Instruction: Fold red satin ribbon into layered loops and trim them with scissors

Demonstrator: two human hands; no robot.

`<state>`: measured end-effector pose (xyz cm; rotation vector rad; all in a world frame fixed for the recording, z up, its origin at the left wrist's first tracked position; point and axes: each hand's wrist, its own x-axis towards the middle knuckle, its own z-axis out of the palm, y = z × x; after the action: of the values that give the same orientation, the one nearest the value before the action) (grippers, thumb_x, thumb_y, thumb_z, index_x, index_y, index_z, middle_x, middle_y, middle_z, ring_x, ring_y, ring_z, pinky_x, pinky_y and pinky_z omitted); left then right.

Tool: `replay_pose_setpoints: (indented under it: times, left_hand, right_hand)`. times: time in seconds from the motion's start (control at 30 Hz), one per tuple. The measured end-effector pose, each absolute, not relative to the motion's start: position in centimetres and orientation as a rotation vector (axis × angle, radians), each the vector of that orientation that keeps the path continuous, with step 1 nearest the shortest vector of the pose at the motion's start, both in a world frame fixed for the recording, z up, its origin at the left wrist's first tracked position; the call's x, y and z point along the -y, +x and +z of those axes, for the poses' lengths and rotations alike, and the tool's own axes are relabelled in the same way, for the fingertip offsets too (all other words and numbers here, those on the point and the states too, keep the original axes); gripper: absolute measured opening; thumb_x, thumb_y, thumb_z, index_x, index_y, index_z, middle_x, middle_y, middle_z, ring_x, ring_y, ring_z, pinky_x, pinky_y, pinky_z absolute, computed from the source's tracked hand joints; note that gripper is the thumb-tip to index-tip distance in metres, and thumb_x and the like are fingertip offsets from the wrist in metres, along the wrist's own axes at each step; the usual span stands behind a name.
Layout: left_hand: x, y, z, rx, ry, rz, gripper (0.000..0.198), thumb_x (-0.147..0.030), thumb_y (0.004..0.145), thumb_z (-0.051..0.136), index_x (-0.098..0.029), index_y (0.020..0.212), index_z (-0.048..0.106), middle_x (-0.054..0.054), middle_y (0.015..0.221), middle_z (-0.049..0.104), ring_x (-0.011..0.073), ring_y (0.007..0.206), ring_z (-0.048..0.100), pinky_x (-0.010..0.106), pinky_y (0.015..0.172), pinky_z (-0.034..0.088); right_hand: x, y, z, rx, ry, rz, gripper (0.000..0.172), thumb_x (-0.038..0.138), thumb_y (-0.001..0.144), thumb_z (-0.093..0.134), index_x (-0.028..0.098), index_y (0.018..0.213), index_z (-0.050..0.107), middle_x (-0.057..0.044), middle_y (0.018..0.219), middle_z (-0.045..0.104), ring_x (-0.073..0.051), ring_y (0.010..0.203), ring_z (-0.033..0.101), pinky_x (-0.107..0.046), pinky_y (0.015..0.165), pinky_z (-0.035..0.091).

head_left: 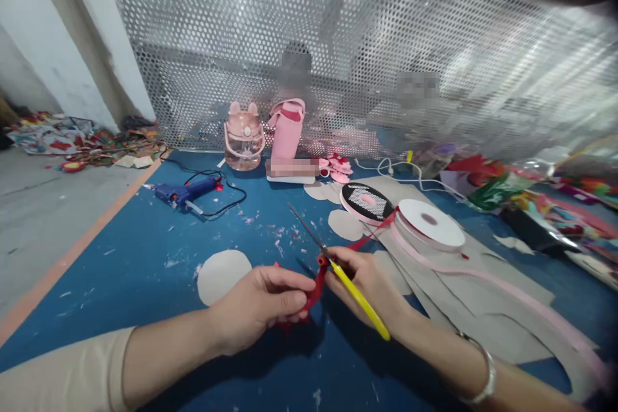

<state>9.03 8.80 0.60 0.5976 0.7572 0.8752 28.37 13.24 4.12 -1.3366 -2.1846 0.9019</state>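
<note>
My left hand (pixel 263 309) is closed in a pinch on a strip of red ribbon (pixel 316 286) low over the blue table (pixel 145 270). My right hand (pixel 367 283) grips yellow-handled scissors (pixel 338 273), whose thin blades point up and left, past the ribbon. The red ribbon runs from my fingers up right toward a black spool (pixel 369 201). A white spool (pixel 429 222) beside it feeds a pink ribbon (pixel 506 290) that trails right across grey felt sheets (pixel 458 302). A round grey felt disc (pixel 223 275) lies just left of my left hand.
A blue glue gun (pixel 186 193) with a black cord lies at the back left. A pink bottle (pixel 244 136) and a pink holder (pixel 287 132) stand against the perforated metal screen (pixel 338 45). Colourful craft pieces (pixel 541 199) crowd the right side. Scraps litter the floor (pixel 58 206) at left.
</note>
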Motion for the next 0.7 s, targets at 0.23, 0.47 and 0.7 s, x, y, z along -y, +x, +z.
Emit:
replay_pose_setpoints:
  times: [0.23,0.47,0.7]
  left_hand:
    - [-9.5,8.5,0.6,-0.759,0.913,0.854,0.033,-0.042,0.068,0.081,-0.019,0.091,0.078,0.002,0.075,0.068,0.0087,0.059,0.057,0.022,0.056,0.042]
    - [-9.7,8.5,0.7,-0.821,0.902,0.813,0.03,-0.037,0.065,0.083,-0.019,0.089,0.079,0.005,0.083,0.076,0.0118,0.072,0.064,0.024,0.07,0.048]
    - [-10.3,8.1,0.1,-0.855,0.698,0.917,0.041,-0.034,0.059,0.088,-0.021,0.096,0.077,0.002,0.082,0.077,0.0068,0.064,0.061,0.02,0.066,0.047]
  right_hand:
    - [-15.6,28.9,4.6,2.395,-1.266,0.799,0.019,0.025,0.08,0.052,0.013,0.083,0.066,-0.001,0.066,0.061,-0.013,0.056,0.049,-0.023,0.052,0.038]
    - [-16.2,29.1,4.0,2.302,-1.225,0.933,0.021,0.025,0.079,0.057,0.014,0.094,0.065,-0.003,0.074,0.064,-0.016,0.064,0.057,-0.025,0.058,0.045]
    - [-16.1,34.7,5.6,2.047,-1.206,1.101,0.037,0.036,0.091,0.057,0.022,0.125,0.051,0.001,0.07,0.056,-0.014,0.059,0.057,-0.024,0.053,0.047]
